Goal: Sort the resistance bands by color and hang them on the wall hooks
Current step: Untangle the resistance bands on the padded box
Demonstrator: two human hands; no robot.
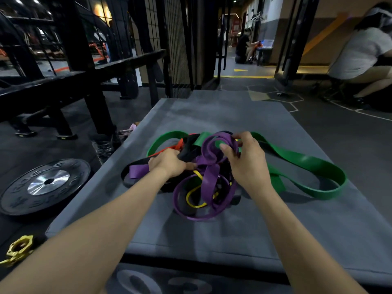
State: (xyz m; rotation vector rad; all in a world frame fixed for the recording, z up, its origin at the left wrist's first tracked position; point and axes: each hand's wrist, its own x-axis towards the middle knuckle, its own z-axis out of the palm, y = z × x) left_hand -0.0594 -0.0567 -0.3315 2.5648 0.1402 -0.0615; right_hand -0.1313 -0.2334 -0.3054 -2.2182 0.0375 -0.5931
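Gym flooring stretched dark around a grey mat (265, 219) that filled the middle of the frame. At centre lay the tangled resistance bands: a wide green band (307, 162) looping off to the right, purple bands (209, 179) heaped in the middle, a black band (188, 150) and a red band (169, 148) behind them, and a thin yellow band (196, 190) underneath. A black weight plate (45, 185) sat lower left. My left hand (168, 162) gripped the black band; my right hand (244, 158) pinched a purple loop.
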